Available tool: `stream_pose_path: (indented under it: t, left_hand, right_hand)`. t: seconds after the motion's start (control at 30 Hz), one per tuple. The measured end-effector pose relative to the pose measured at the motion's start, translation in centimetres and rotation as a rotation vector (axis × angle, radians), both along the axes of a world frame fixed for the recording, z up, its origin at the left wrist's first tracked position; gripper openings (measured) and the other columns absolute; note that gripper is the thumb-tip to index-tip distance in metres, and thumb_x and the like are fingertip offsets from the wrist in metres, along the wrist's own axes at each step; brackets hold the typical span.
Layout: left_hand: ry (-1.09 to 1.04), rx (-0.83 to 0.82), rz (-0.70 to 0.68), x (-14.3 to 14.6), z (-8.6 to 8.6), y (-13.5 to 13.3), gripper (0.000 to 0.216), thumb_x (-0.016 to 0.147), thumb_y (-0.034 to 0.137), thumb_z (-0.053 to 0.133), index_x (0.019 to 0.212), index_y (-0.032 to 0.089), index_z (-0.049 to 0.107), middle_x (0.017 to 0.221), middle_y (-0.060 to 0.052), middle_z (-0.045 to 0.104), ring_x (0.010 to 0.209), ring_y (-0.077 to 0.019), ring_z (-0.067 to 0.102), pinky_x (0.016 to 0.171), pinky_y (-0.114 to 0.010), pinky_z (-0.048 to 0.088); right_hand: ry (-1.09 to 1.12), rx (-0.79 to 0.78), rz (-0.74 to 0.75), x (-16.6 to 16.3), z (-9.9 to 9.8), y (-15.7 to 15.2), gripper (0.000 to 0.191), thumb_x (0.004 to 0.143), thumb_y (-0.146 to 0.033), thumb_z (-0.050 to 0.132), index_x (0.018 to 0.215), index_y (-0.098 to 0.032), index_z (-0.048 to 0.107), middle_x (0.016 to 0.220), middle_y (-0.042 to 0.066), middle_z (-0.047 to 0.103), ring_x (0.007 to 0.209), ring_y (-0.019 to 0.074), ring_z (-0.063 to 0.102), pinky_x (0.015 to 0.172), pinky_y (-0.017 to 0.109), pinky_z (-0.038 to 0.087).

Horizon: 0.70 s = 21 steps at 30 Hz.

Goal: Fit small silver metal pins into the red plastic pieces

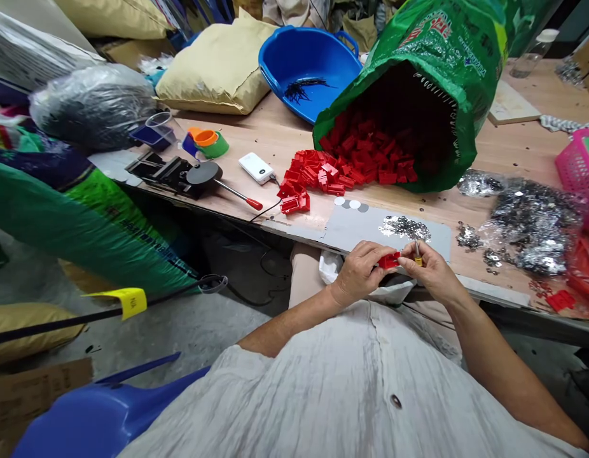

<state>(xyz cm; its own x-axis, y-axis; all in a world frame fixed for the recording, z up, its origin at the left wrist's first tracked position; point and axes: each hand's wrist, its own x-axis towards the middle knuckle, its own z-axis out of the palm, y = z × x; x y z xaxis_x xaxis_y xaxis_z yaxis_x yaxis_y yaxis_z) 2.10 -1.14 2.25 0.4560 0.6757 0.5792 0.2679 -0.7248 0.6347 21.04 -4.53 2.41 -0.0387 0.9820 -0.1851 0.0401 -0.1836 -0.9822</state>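
My left hand (359, 272) is closed on a red plastic housing (388, 260), held above my lap at the table's edge. Close against the housing's right side, my right hand (430, 270) grips a small tool with a yellow handle (418, 261) and a thin metal shaft; the exact kind is too small to tell. Whether the right fingers also hold a small metal part is hidden. Just beyond the hands, a pile of small shiny metal pieces (405, 228) lies on a grey board (354, 228).
Red housings (318, 173) spill from a green sack (457, 95). Behind stands a blue basin (299, 60) with black strips. At left are a lever press (199, 175) and a white power bank (256, 168). Bagged metal parts (533, 222) and a pink basket (578, 168) are right.
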Motion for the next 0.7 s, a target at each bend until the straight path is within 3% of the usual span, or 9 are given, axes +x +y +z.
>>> stream_pose_path:
  t: [0.27, 0.7]
  left_hand:
    - [-0.029, -0.092, -0.038, -0.2, -0.3, -0.3, 0.025, 0.088, 0.034, 0.064, 0.106, 0.018, 0.067, 0.095, -0.008, 0.071, 0.090, -0.0195, 0.064, 0.083, -0.035, 0.052]
    - [-0.112, -0.278, -0.095, -1.0, -1.2, -1.1, 0.023, 0.084, 0.025, 0.065, 0.107, 0.020, 0.069, 0.096, -0.009, 0.072, 0.092, -0.0198, 0.064, 0.086, -0.036, 0.051]
  right_hand:
    - [-0.015, 0.002, 0.002, -0.7, -0.3, -0.2, 0.039, 0.074, -0.049, 0.074, 0.080, -0.022, 0.047, 0.073, -0.005, 0.047, 0.060, 0.0092, 0.039, 0.054, 0.025, 0.031]
    - [0.187, -0.150, 0.078, -0.8, -1.3, -2.1, 0.036, 0.083, -0.047, 0.070, 0.100, -0.025, 0.048, 0.071, -0.007, 0.042, 0.055, 0.0078, 0.031, 0.051, 0.024, 0.023]
